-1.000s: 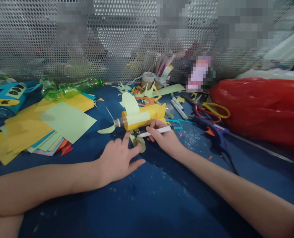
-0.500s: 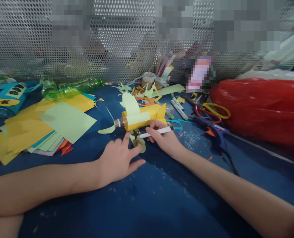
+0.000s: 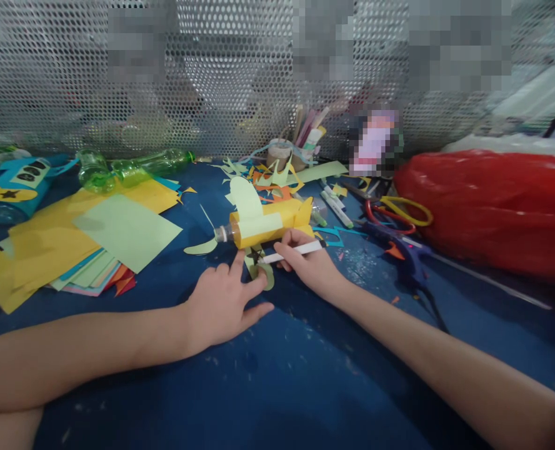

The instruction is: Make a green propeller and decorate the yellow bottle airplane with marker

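A toy plane [image 3: 268, 226] made from a plastic bottle wrapped in yellow paper lies on the blue table, its neck to the left. One pale green paper wing [image 3: 247, 195] points away from me; the near wing [image 3: 269, 278] bears a dark star. My left hand [image 3: 224, 300] has its fingers spread, with fingertips on the near wing and beside the bottle. In my right hand [image 3: 303, 259] is a white marker [image 3: 300, 249], its tip at the star. A pale green paper propeller [image 3: 201, 247] sits at the bottle's neck.
Coloured paper sheets [image 3: 127, 231] and green bottles [image 3: 150, 164] lie at left, near a blue paper-covered bottle [image 3: 29, 187]. Paper scraps [image 3: 277, 178], capped markers [image 3: 337, 209], scissors [image 3: 392, 212] and a glue gun [image 3: 409, 256] lie behind and right. A red bag [image 3: 484, 212] stands far right.
Hands, marker and plane hold almost the same places. The view has shifted very slightly.
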Demonstrator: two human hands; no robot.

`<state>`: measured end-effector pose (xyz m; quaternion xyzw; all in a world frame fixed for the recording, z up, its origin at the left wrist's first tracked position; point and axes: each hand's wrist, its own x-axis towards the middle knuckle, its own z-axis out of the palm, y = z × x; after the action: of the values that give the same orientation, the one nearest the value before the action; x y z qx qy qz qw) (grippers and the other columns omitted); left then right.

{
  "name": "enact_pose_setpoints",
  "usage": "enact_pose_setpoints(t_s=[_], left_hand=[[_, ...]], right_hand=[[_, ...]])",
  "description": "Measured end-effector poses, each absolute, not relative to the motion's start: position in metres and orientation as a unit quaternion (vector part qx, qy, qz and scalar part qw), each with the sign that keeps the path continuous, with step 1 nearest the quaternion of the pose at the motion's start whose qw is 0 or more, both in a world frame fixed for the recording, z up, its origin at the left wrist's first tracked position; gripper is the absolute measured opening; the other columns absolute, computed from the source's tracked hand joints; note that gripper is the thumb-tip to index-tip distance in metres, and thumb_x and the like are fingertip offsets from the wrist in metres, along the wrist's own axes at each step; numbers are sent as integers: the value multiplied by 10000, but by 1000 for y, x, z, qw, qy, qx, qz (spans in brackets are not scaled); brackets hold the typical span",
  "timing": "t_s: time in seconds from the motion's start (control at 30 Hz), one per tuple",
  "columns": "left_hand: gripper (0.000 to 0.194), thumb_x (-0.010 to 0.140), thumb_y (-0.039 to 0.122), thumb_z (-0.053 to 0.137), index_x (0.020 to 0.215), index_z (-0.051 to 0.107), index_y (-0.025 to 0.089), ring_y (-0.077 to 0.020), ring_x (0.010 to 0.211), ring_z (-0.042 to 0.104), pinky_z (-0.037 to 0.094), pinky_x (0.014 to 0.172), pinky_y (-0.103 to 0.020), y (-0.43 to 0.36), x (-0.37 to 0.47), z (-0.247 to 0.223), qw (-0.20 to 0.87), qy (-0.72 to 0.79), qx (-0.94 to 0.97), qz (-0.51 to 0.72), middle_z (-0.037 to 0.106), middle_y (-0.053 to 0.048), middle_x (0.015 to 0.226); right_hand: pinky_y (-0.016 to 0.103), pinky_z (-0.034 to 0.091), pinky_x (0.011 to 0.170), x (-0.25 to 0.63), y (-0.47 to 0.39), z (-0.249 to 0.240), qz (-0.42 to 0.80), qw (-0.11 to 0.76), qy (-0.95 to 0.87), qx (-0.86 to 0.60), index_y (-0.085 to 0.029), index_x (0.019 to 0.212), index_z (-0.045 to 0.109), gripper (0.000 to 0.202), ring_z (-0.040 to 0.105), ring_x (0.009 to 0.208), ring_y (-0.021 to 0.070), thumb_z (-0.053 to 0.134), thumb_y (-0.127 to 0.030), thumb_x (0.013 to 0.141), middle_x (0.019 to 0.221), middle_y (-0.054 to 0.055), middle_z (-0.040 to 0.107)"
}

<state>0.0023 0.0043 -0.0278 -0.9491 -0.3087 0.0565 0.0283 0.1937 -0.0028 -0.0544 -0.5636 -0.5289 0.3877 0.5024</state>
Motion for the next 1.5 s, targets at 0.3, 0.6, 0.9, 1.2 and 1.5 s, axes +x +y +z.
enact_pose_setpoints(t_s=[0.3, 0.6, 0.9, 1.2, 1.5], left_hand=[[541, 949, 591, 251, 1326, 499, 291, -308, 889, 647, 517, 688, -426, 4, 2, -29, 43, -306, -950, 50, 422, -213, 1416], [549, 945, 601, 253, 1326, 497, 291, -306, 892, 645, 513, 692, -420, 4, 2, -29, 40, -309, -948, 59, 398, -214, 1432], [575, 946, 604, 233, 1357, 470, 279, -313, 885, 648, 517, 675, -413, 4, 2, -30, 52, -304, -950, 59, 407, -234, 1426], [576, 945, 606, 235, 1357, 474, 282, -309, 876, 652, 522, 671, -418, 4, 2, -30, 55, -303, -950, 54, 413, -225, 1426], [571, 946, 601, 238, 1355, 475, 281, -309, 876, 654, 523, 667, -414, 4, 2, -31, 60, -302, -950, 56, 415, -231, 1425]], right_hand=[[259, 377, 463, 190, -8, -46, 382, 556, -491, -551, -238, 656, 447, 255, 453, 405, 106, 492, -365, 872, 421, -76, 450], [267, 344, 520, 203, -6, -51, 345, 528, -547, -550, -224, 629, 446, 248, 459, 493, 112, 528, -286, 855, 485, -62, 469], [256, 387, 513, 204, 2, -65, 344, 522, -561, -542, -228, 678, 441, 210, 490, 481, 106, 596, -251, 818, 487, -82, 491], [251, 375, 505, 204, 1, -62, 335, 501, -568, -560, -225, 669, 444, 205, 467, 464, 94, 572, -237, 827, 484, -79, 512], [250, 363, 498, 204, 1, -62, 333, 498, -572, -560, -224, 663, 439, 213, 457, 459, 92, 575, -244, 824, 486, -75, 519]])
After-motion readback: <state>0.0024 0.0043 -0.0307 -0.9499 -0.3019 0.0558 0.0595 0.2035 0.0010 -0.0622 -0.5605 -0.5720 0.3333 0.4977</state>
